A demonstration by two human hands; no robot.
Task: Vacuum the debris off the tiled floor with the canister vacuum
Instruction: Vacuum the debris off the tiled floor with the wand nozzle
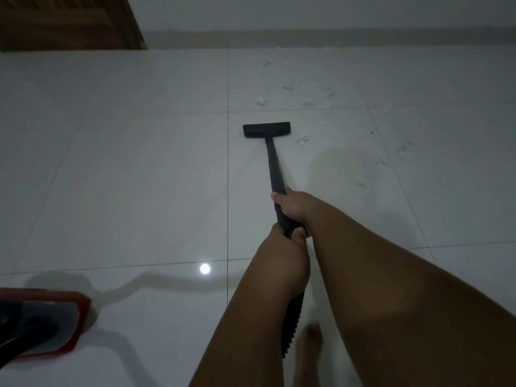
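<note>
Gripping wand [275, 169] with both hands, closed tight round it: right hand [293, 205] higher up, left hand [282, 244] lower, by hose [292, 319] joint. Nozzle [266, 130] flat on tiled floor [139, 177], just short of scraps [307, 101] ahead, stray scrap [303, 139] just beside right end. Canister [42, 322] near left, well apart from nozzle. Risks: pushing too fast, scattering light scraps rather than sucking up; sweeping straight, missing stray scrap; overreaching, pulling hose taut, dragging canister; snagging hose on bare foot [311, 342] below.

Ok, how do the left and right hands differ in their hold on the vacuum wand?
The right hand grips the wand farther forward than the left hand. The right is nearer the floor nozzle, the left by the ribbed hose. Both curl around the wand.
</note>
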